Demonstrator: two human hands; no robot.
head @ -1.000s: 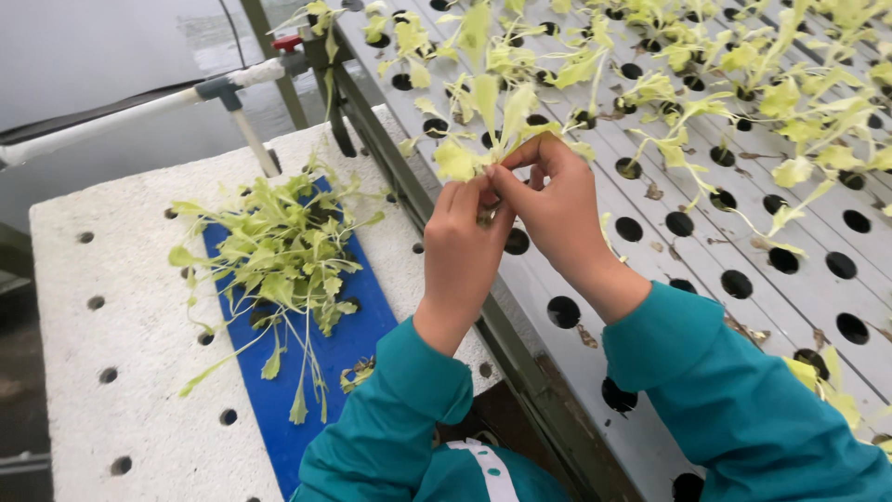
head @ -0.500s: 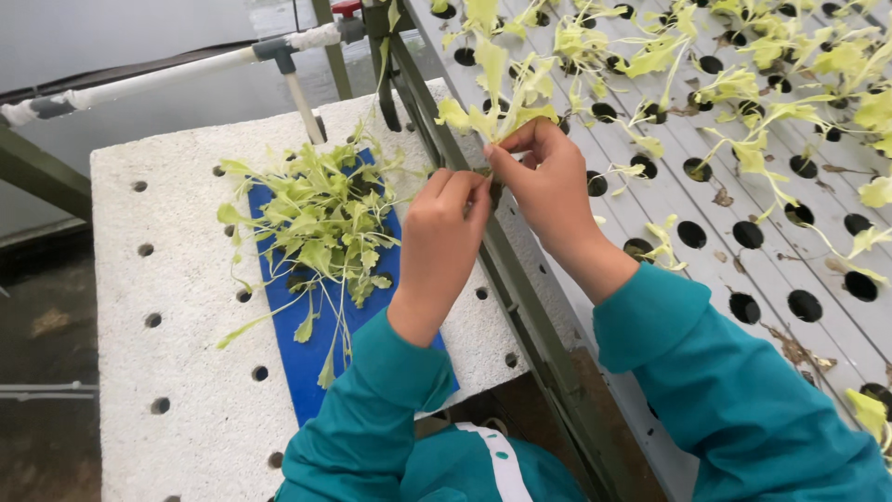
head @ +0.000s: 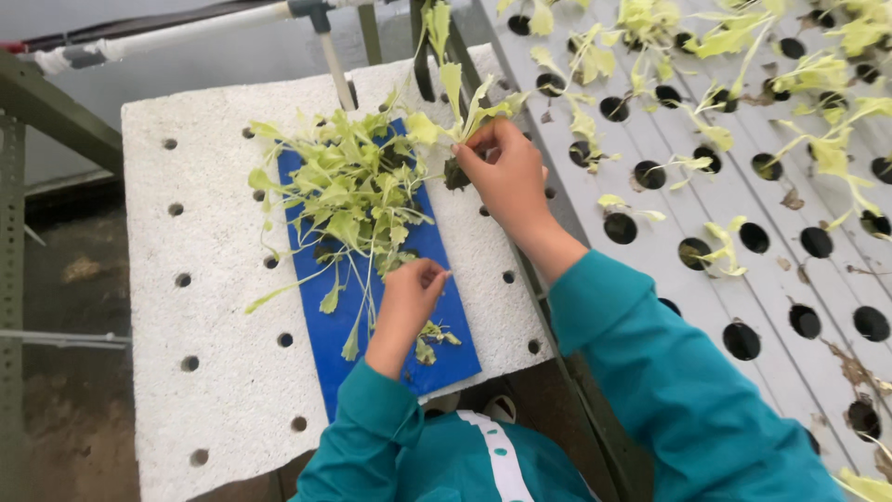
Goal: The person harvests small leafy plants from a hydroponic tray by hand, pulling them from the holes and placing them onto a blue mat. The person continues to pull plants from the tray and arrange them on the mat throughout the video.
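My right hand [head: 506,177] pinches a small lettuce seedling [head: 452,116] by its dark root plug, holding it over the right edge of the white foam board [head: 209,372]. My left hand [head: 409,297] hovers over the blue tray [head: 446,358], fingers curled, a thin stem or root at its fingertips. A pile of pale green seedlings [head: 344,195] lies on the upper part of the blue tray. Both arms wear teal sleeves.
To the right runs a grey grow panel [head: 734,279] with round holes, some holding seedlings [head: 725,246]. A white pipe [head: 186,35] crosses the top left. A green metal frame [head: 46,112] stands at the left, with dirt floor below.
My left hand let go of the seedling and dropped down onto the blue tray. My right hand keeps the seedling and has shifted toward the foam board's edge.
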